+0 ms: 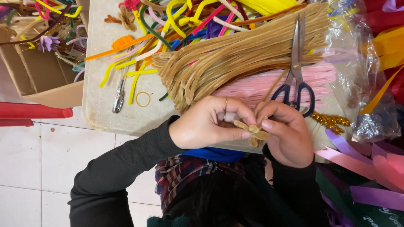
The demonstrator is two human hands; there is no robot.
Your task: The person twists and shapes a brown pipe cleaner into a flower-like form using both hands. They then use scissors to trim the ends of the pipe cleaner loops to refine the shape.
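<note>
flower: small tan pipe-cleaner flower (253, 133), pinched between both hands just above the lap.
left hand (210, 124): closed on the petals, steadying them.
right hand (286, 132): fingertips gripping the stem.
table (105, 113): tan bundle (235, 54), pink bundle (273, 84), scissors (296, 71).
room: white tile floor (42, 159), cardboard box (38, 71).

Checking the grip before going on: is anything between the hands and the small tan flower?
Nothing visible. The left hand and right hand both pinch the tan flower directly, near the table edge.

open brown cardboard box (42, 80) far left, crinkled clear plastic wrapper (370, 122) at right
</note>
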